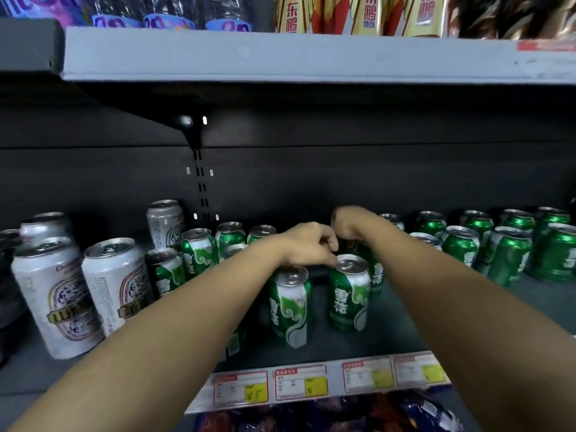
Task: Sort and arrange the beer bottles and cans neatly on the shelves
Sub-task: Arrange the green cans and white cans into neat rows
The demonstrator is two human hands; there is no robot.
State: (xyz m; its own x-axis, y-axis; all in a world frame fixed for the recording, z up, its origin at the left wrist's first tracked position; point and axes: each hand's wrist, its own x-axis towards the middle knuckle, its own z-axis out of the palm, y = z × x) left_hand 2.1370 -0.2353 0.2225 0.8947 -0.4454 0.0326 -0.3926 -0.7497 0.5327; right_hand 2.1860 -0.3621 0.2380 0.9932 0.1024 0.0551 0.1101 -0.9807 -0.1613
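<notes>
Green beer cans (349,291) stand upright near the shelf's (389,325) middle. Left hand (308,244) touches one can's top with curled fingers; right hand (349,226) reaches behind, its grip I cannot tell.

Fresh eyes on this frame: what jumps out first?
Two bare forearms reach into the middle shelf, the left hand and right hand meeting over green cans at centre. Larger silver cans stand at left, with more green ones at right.
</notes>
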